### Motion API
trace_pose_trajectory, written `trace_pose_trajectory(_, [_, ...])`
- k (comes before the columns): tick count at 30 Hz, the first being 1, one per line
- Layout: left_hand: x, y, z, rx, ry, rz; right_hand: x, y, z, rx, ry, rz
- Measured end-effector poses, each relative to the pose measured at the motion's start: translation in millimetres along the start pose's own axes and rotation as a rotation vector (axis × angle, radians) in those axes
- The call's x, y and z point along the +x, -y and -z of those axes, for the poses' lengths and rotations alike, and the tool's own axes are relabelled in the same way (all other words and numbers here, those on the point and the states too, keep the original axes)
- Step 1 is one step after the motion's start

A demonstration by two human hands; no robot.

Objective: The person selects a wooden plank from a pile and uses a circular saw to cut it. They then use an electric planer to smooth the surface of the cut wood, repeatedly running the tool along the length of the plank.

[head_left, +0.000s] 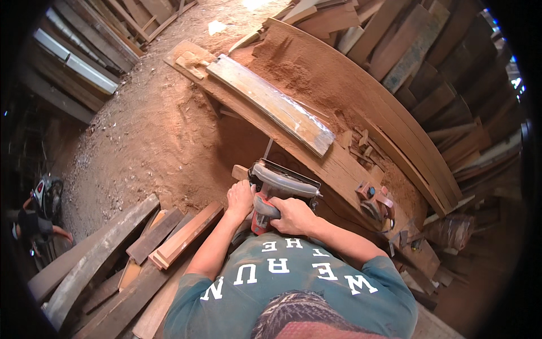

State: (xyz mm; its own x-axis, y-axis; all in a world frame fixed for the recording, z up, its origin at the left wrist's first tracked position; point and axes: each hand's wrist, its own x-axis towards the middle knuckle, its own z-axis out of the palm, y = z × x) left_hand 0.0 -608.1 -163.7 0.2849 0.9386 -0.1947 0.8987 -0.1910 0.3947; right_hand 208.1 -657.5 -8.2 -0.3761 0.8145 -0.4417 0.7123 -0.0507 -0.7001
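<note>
Close to my body I hold a red, grey and black power tool. It has a long, curved grey top edge, and a thin metal rod sticks out at its far left. Its exact kind is not plain from above. My right hand is wrapped round the grey and red handle. At the tool's left side, my left hand has its fingers closed on it, the grip partly hidden. A small wood block shows just beyond that hand. Past the tool, a weathered board lies on a long plank bench.
A hand plane and wood offcuts sit on the bench's right part. Sawdust is heaped behind the board, beside a long curved plank. Stacked timber fills the far right. Loose boards lie at my left.
</note>
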Motion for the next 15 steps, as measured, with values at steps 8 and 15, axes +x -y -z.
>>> trace_pose_trajectory(8, [14.9,7.9,-2.9,-0.300,0.268,0.274,-17.4,5.5,-1.2,0.002,-0.072,0.029])
trace_pose_trajectory(15, [12.5,-11.3,11.8,-0.232,-0.226,-0.299,-25.1,4.4,2.1,-0.005,-0.126,-0.019])
